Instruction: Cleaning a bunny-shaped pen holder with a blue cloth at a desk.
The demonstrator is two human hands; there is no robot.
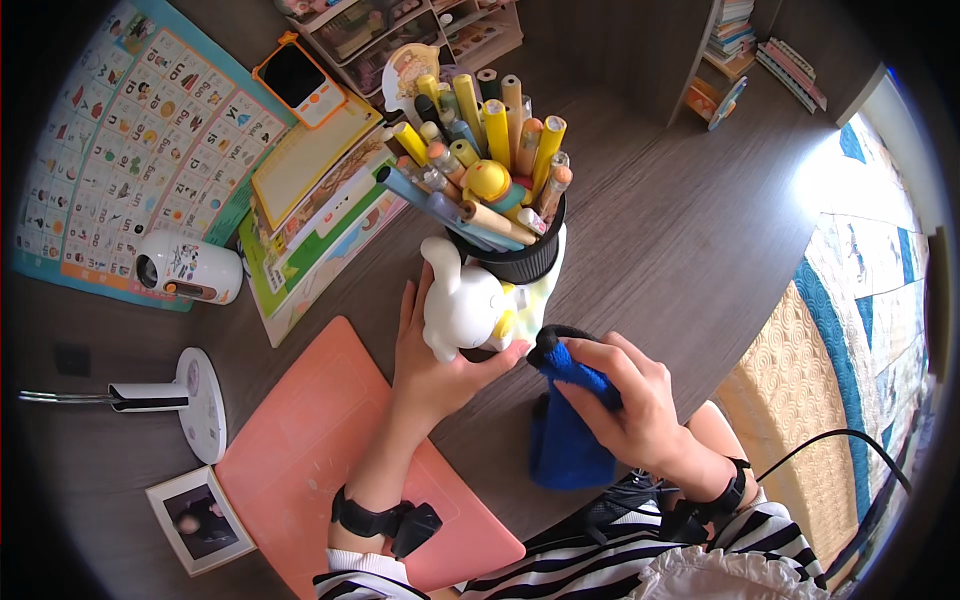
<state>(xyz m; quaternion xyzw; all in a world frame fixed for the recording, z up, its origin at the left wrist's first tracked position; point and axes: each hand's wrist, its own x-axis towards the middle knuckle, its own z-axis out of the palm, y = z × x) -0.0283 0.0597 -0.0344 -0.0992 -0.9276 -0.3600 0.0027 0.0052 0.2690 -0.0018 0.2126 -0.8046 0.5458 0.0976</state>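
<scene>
My left hand (433,382) grips a white rabbit-like figurine (459,309) around its lower side, thumb in front and fingers behind. The figurine stands on a pale patterned base (546,296) that also carries a black ribbed pen cup (517,264). Pencils and pens (496,135) fill the cup, and a yellow-headed toy (487,181) pokes out among them. Pinched in my right hand (637,401) is a blue cloth (574,450) with a black edge. Its upper folded part is close to the base's near corner; whether they touch I cannot tell. The rest hangs below.
A coral desk mat (322,450) lies under my left forearm. Books (315,232), a white cylindrical device (195,268), a white round-based stand (202,405) and a framed photo (199,517) line the left. Behind the cup is a drawer organizer (375,37). A bed (795,390) adjoins the right.
</scene>
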